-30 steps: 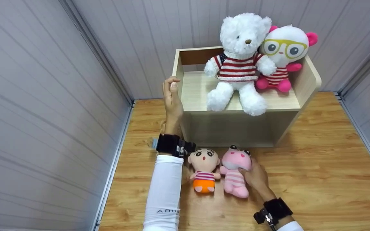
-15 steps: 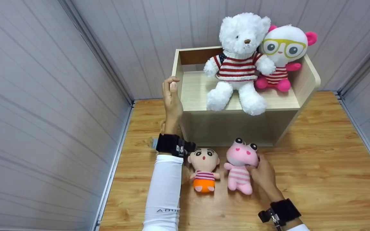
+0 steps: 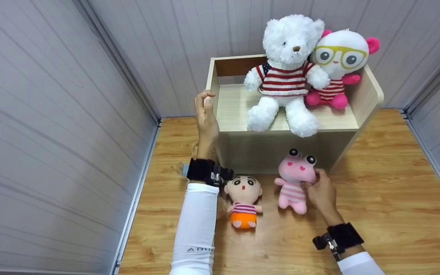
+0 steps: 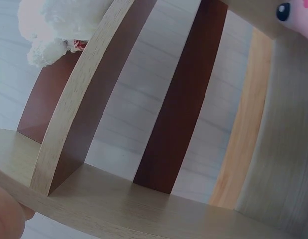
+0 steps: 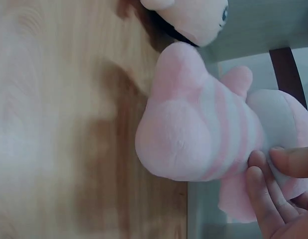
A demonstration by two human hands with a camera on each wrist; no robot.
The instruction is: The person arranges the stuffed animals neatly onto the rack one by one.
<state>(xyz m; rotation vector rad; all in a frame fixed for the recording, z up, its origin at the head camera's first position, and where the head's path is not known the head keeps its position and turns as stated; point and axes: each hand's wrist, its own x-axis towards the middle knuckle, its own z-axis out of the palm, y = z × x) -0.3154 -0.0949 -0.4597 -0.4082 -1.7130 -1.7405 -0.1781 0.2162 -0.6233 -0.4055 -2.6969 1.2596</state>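
Doll in orange shorts [image 3: 243, 198] lies nearest; just beyond, my right hand [image 3: 322, 194] pinches the pink frog toy [image 3: 293, 179] before the shelf [image 3: 232, 105]. Held by one side, it may twist and slip. My left hand [image 3: 206, 124] touches the shelf; its grip I cannot tell.

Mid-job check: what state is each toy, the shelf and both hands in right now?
Shelf: standing on the floor
Left hand: touching the shelf's left side
Right hand: gripping the pink frog toy
Pink frog toy: held head up, off the floor
Boy doll: on the floor, facing the head camera
White bear: seated on the shelf
Panda toy: seated beside the white bear, partly hidden by its arm
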